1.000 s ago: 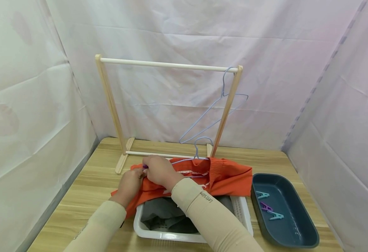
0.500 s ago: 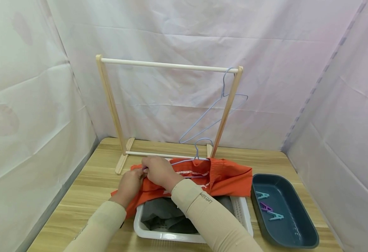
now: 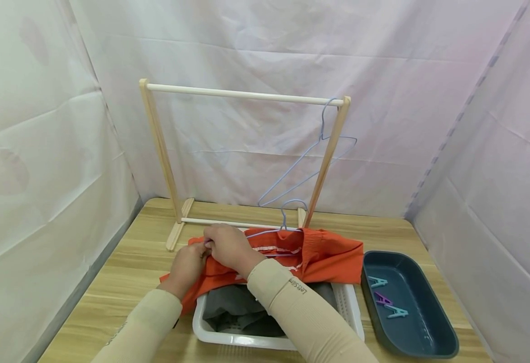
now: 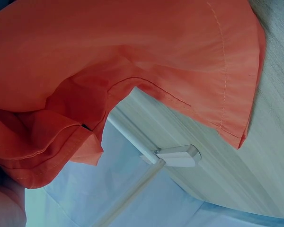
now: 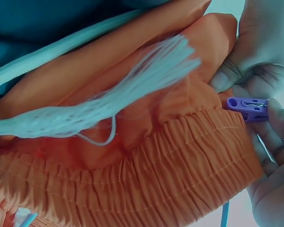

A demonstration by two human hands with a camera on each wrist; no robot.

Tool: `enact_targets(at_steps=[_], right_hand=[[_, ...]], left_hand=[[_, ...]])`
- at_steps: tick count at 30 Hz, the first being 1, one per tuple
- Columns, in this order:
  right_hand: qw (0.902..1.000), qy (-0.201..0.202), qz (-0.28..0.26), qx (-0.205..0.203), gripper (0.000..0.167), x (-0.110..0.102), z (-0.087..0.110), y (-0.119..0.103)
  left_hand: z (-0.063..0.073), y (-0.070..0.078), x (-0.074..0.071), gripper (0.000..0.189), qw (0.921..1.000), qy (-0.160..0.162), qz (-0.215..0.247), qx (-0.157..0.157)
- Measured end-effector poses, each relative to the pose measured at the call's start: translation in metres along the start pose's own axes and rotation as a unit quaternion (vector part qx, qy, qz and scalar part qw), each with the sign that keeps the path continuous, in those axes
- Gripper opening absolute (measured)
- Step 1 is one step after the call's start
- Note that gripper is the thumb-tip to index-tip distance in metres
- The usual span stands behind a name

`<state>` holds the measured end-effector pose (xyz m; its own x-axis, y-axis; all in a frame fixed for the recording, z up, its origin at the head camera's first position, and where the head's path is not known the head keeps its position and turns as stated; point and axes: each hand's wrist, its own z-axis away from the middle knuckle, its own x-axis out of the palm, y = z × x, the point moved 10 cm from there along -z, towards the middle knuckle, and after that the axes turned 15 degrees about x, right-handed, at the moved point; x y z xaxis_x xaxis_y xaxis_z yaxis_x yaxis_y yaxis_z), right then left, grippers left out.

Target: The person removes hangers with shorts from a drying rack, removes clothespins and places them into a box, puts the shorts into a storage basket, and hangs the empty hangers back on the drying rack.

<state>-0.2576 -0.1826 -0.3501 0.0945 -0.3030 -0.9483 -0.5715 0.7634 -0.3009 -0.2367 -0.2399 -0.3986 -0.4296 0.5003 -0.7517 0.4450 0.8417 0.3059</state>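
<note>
Orange shorts (image 3: 333, 254) with a gathered elastic waistband (image 5: 180, 156) lie over a white basket (image 3: 242, 340). A frayed white drawstring (image 5: 132, 80) crosses the opening. A pale blue wire hanger (image 3: 265, 233) lies at the waistband, its hook upward. My right hand (image 3: 229, 245) pinches a purple clothespin (image 5: 248, 109) at the left end of the waistband. Right beside it, my left hand (image 3: 187, 264) pinches the orange cloth, its thumb on the fabric in the right wrist view. In the left wrist view a leg of the shorts hangs over the table.
Behind the basket stands a wooden rack (image 3: 246, 94), a second wire hanger (image 3: 292, 166) on its right end. A dark blue tray (image 3: 421, 302) to the right holds several clothespins (image 3: 384, 298). Dark grey cloth (image 3: 237, 307) fills the basket.
Both hands stay nearly still at the waistband's left end. Slightly less of the purple clothespin shows between the fingers in the head view.
</note>
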Motion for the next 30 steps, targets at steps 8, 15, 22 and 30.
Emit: enact_targets(at_steps=[8, 15, 22, 30], right_hand=[[0.9998, 0.013, -0.003, -0.016, 0.014, -0.003, 0.003, -0.002], [0.9987, 0.033, -0.008, -0.037, 0.009, -0.007, 0.007, -0.006], [0.9975, 0.044, -0.012, -0.054, 0.009, -0.014, 0.012, -0.013], [0.9965, 0.05, -0.02, -0.064, 0.005, -0.02, 0.019, -0.016]], left_hand=[[-0.001, 0.001, -0.002, 0.011, 0.9999, -0.001, -0.011, 0.0], [-0.001, 0.001, -0.003, 0.011, 0.9999, 0.0, -0.016, -0.001], [0.0, 0.001, -0.002, 0.014, 0.9997, 0.002, -0.023, 0.002], [0.001, 0.001, -0.003, 0.016, 0.9993, 0.014, -0.029, 0.018]])
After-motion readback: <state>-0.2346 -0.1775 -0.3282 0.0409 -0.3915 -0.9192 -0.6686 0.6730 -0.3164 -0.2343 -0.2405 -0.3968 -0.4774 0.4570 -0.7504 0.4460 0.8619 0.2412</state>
